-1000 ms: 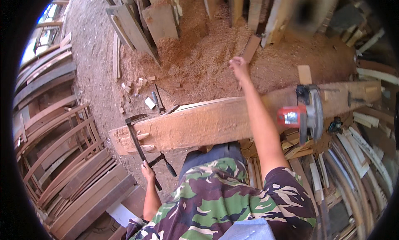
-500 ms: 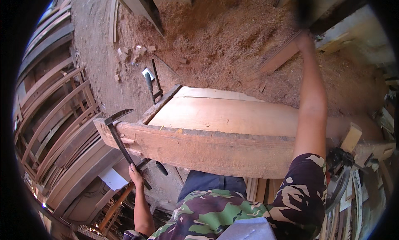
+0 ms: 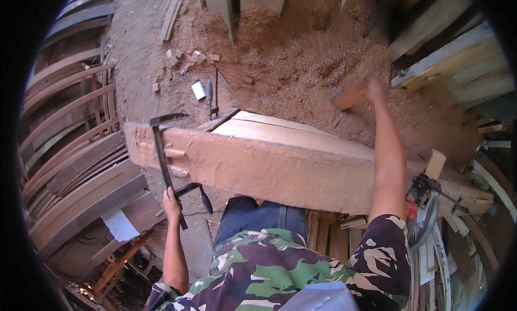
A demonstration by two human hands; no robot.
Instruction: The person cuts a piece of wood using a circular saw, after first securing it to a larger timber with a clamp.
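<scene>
My left hand (image 3: 171, 205) is closed round the lower bar of a dark metal F-clamp (image 3: 162, 156). The clamp's fixed jaw lies over the left end of a thick wooden beam (image 3: 269, 168), and its sliding arm with a dark handle hangs below. My right arm stretches across the beam, and my right hand (image 3: 375, 90), slightly blurred, grips one end of a short reddish wood board (image 3: 350, 97) low over the sawdust. Behind the beam lies a pale wide plank (image 3: 280, 133). Another F-clamp (image 3: 210, 99) stands at the plank's far left corner.
A dark clamp (image 3: 425, 188) with a wood block (image 3: 435, 164) sits on the beam's right end. Small wood offcuts (image 3: 172, 57) and a white rectangular item (image 3: 198, 90) lie on the floor. Curved wooden frames (image 3: 70, 109) are stacked at left; large boards (image 3: 452, 57) lean at far right.
My right hand has drawn nearer with the reddish board. My left hand stays on the F-clamp's bar. The view has shifted, and the beam now hides more of the pale plank.
</scene>
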